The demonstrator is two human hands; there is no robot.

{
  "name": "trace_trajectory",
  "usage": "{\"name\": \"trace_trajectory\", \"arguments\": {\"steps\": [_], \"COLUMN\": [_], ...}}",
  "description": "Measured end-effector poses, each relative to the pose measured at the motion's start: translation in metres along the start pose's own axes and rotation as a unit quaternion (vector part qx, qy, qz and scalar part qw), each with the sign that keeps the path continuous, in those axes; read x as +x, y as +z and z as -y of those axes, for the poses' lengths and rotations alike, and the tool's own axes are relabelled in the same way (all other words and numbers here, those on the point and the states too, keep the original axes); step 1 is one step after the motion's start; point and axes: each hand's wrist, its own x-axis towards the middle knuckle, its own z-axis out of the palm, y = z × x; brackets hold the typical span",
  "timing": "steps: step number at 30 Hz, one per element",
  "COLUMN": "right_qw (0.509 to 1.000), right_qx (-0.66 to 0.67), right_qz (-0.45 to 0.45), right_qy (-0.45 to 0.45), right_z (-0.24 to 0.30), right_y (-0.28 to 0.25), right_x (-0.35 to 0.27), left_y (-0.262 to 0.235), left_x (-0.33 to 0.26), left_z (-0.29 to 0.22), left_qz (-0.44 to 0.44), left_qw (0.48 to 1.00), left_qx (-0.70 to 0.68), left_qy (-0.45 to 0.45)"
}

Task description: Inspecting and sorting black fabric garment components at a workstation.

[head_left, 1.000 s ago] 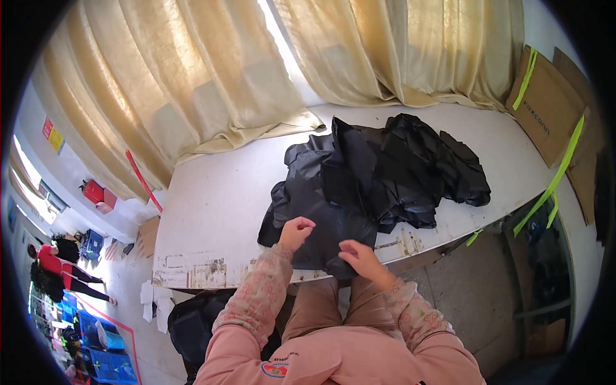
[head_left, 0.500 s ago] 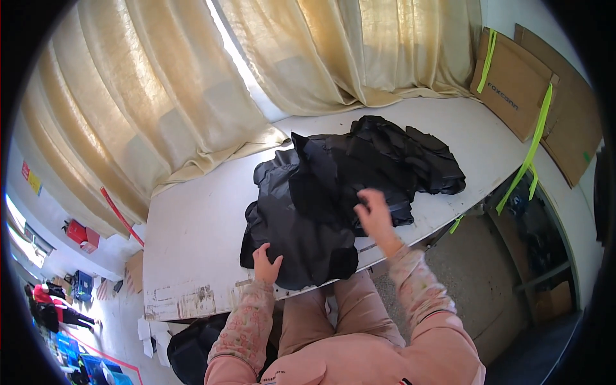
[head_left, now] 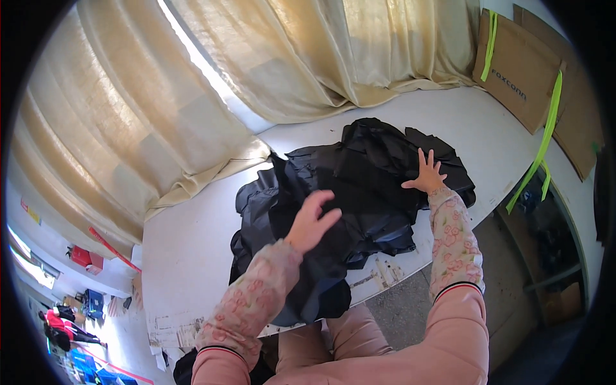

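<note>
A heap of crumpled black fabric [head_left: 369, 176] lies across the table, dark and slightly shiny, with several folded layers. Its near end [head_left: 314, 298] hangs over the front edge by my legs. My left hand [head_left: 311, 221] is above the middle of the heap, a little blurred, thumb and fingers apart with nothing in them. Farther right, my right hand [head_left: 426, 173] is spread wide over the heap's right part; whether its fingertips touch the fabric I cannot tell. Floral sleeve covers [head_left: 253, 295] are on both forearms.
The white table [head_left: 183, 256] has a worn front edge. Beige curtains [head_left: 295, 58] hang to its back edge. Cardboard sheets [head_left: 520, 70] with yellow-green straps [head_left: 545, 135] lean at the right. A person [head_left: 61, 327] is far off at the lower left.
My left hand has left the near left side of the fabric and moved up and right over it. My right hand has reached farther right and away. The fabric's near end sits lower in view.
</note>
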Motion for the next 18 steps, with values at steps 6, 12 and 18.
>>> {"name": "trace_trajectory", "arguments": {"steps": [6,12,18], "right_qw": [0.994,0.975,0.99], "right_qx": [-0.087,-0.205,-0.059], "right_qz": [-0.062,-0.09,-0.099], "right_qy": [-0.01,-0.003,-0.08], "right_z": [-0.014,-0.007,0.002], "right_y": [0.051,0.08,0.07], "right_x": [0.039,0.045,0.031], "left_y": [-0.005,0.004,0.013], "left_x": [0.081,0.081,0.086], "left_z": [0.1,0.065,0.095], "left_qz": [-0.044,-0.114,-0.065], "left_qw": [0.97,0.925,0.941], "left_qx": [-0.023,0.075,-0.083], "left_qy": [-0.24,-0.356,-0.321]}}
